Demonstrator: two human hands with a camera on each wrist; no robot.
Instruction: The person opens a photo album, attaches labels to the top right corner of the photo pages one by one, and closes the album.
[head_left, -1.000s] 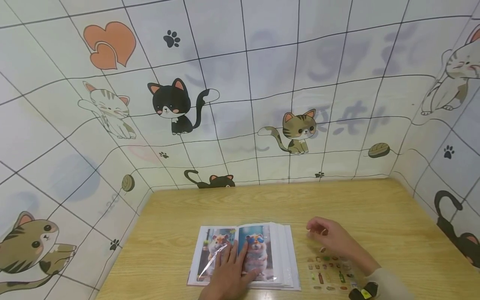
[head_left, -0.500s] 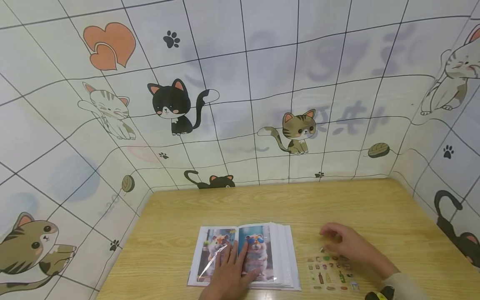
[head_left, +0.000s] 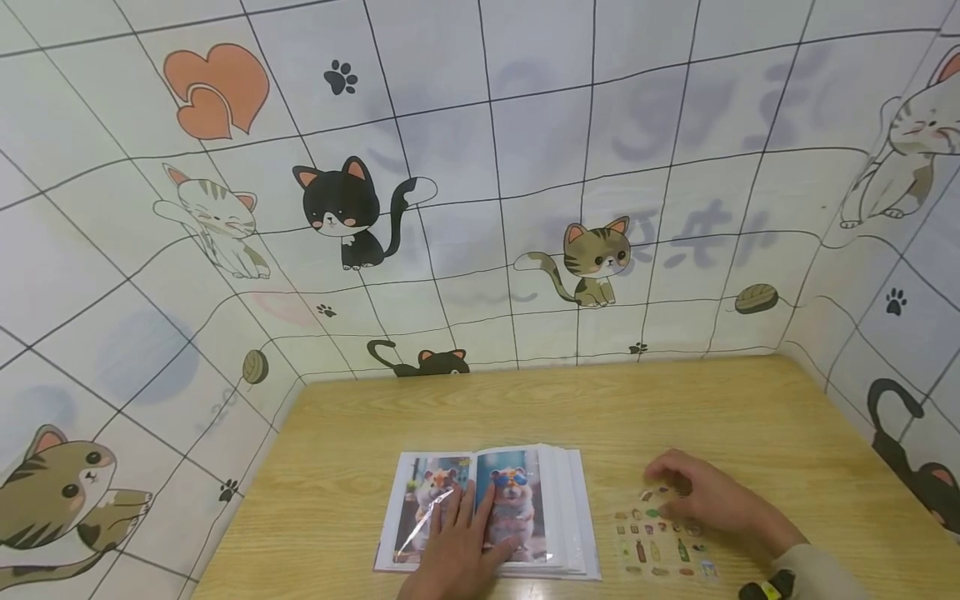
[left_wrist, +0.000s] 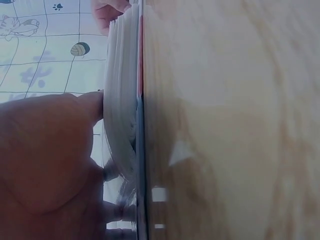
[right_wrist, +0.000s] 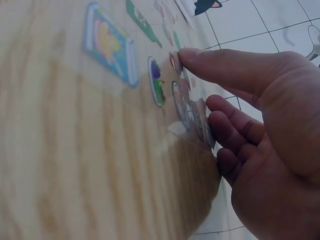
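Note:
An open photo album [head_left: 585, 517] lies on the table, a hamster picture in a clear sleeve on each of the two pages. My left hand [head_left: 459, 546] rests on it with fingers spread across the middle fold; in the left wrist view its thumb [left_wrist: 95, 105] lies against the stack of pages. To the right of the album is a clear sticker sheet [head_left: 660, 542] with rows of small food and bottle stickers. My right hand [head_left: 708, 500] grips its far right edge, thumb [right_wrist: 200, 60] on the stickers and curled fingers [right_wrist: 227, 125] at the edge.
The wooden table [head_left: 525, 408] meets a cat-printed wall covering [head_left: 480, 208] at the back and on both sides. A blue-edged picture sticker [right_wrist: 111, 42] is at the sheet's near right corner. A dark band [head_left: 768, 586] sits on the right wrist.
My right hand has drawn back to the right from beside the album to the sticker sheet's far edge, where more stickers now show. The left hand and album have stayed still.

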